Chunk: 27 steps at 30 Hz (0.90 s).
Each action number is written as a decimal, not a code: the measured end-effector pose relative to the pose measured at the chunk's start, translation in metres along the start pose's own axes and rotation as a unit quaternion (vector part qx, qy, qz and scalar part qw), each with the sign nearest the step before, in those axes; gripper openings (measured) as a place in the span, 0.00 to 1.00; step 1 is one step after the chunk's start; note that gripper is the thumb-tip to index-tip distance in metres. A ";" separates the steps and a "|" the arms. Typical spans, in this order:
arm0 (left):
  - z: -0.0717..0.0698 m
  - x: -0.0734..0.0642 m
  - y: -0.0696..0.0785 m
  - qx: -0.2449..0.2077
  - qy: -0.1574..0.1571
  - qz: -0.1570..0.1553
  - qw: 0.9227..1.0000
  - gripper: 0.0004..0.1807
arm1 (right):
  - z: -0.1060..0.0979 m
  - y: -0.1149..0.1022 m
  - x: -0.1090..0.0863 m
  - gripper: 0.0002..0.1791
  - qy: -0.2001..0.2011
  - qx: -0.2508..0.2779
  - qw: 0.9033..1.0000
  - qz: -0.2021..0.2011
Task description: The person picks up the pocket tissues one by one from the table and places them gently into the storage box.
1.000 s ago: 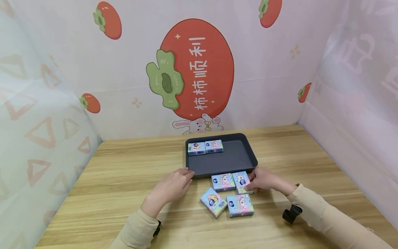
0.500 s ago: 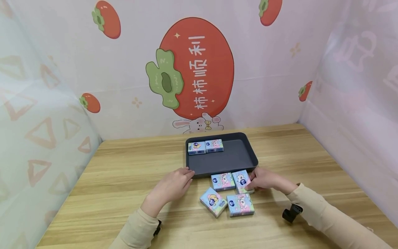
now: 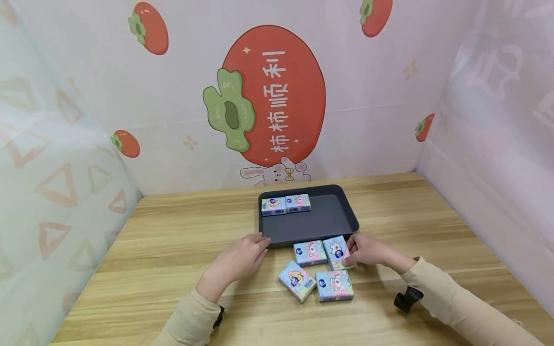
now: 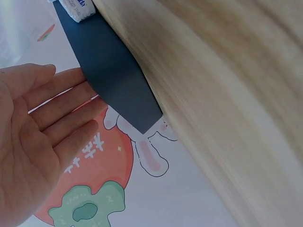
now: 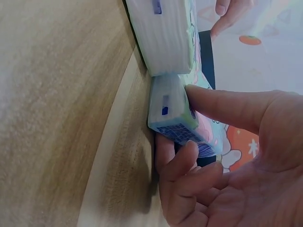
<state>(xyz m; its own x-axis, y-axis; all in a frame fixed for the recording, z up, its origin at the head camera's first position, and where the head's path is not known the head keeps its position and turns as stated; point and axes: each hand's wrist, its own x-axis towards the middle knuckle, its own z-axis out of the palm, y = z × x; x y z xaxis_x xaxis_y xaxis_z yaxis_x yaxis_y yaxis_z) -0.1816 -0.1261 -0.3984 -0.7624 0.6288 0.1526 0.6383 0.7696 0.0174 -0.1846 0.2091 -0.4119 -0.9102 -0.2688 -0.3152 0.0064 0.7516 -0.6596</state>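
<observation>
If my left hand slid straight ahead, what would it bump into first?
Probably the dark tray. The left hand has its fingers right at the near left corner, apparently touching it.

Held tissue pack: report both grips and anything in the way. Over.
Right grip pinches tissue pack, just outside tray. Left grip touches tray's near left corner. Possible obstacles: tray's near rim, neighbouring pack close alongside.

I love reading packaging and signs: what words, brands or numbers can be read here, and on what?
"柿柿顺利": running sideways on the big red fruit print.
"da": end of a word on a packet in the left wrist view; the rest is unclear.
Packets in the head and right wrist views: labels too small or blurred.
Right wall: pale characters, too blurred to read.
</observation>
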 end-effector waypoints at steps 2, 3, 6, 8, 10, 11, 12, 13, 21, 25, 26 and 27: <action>0.000 0.000 0.000 0.001 0.000 0.000 1.000 0.15 | 0.000 -0.001 -0.002 0.23 -0.004 0.004 1.000 -0.003; 0.000 0.000 0.000 0.002 0.000 0.000 1.000 0.15 | -0.001 -0.001 -0.002 0.23 -0.005 0.005 1.000 -0.005; 0.000 -0.001 0.000 0.003 0.001 -0.002 1.000 0.15 | -0.001 -0.001 -0.002 0.23 -0.009 0.000 1.000 -0.018; 0.000 -0.001 0.000 0.003 0.000 -0.004 1.000 0.15 | -0.002 0.000 -0.002 0.19 -0.016 -0.005 0.999 -0.032; 0.001 -0.001 0.000 0.002 -0.002 -0.005 1.000 0.15 | -0.002 0.001 -0.001 0.14 -0.028 -0.005 0.998 -0.048; 0.001 -0.001 0.000 0.002 -0.003 -0.006 1.000 0.15 | -0.002 0.002 0.000 0.12 -0.034 -0.001 0.998 -0.056; 0.001 -0.001 0.000 0.002 -0.004 -0.007 1.000 0.15 | -0.003 0.003 0.000 0.11 -0.039 0.002 0.997 -0.061; 0.002 -0.001 0.000 0.002 -0.005 -0.007 1.000 0.15 | -0.003 0.003 0.000 0.11 -0.043 0.005 0.997 -0.065; 0.002 -0.001 0.000 0.002 0.000 -0.006 1.000 0.15 | -0.003 0.005 -0.003 0.18 -0.023 0.025 0.999 -0.027; 0.002 -0.002 0.000 0.002 -0.003 -0.007 1.000 0.15 | -0.004 0.006 -0.005 0.25 -0.020 0.052 0.998 0.000; 0.001 -0.002 0.000 0.001 -0.004 -0.007 1.000 0.15 | -0.004 0.006 -0.005 0.25 -0.021 0.057 0.998 0.002; 0.001 -0.002 0.001 0.001 -0.005 -0.007 1.000 0.15 | -0.005 0.006 -0.005 0.25 -0.023 0.061 0.998 0.002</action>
<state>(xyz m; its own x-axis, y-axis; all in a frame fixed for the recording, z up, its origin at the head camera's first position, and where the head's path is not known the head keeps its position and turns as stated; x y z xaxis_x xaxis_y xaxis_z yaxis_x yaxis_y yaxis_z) -0.1801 -0.1266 -0.4000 -0.7726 0.6186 0.1431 0.6269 0.7789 0.0179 -0.1817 0.2180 -0.4109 -0.8899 -0.2950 -0.3479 0.0641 0.6744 -0.7356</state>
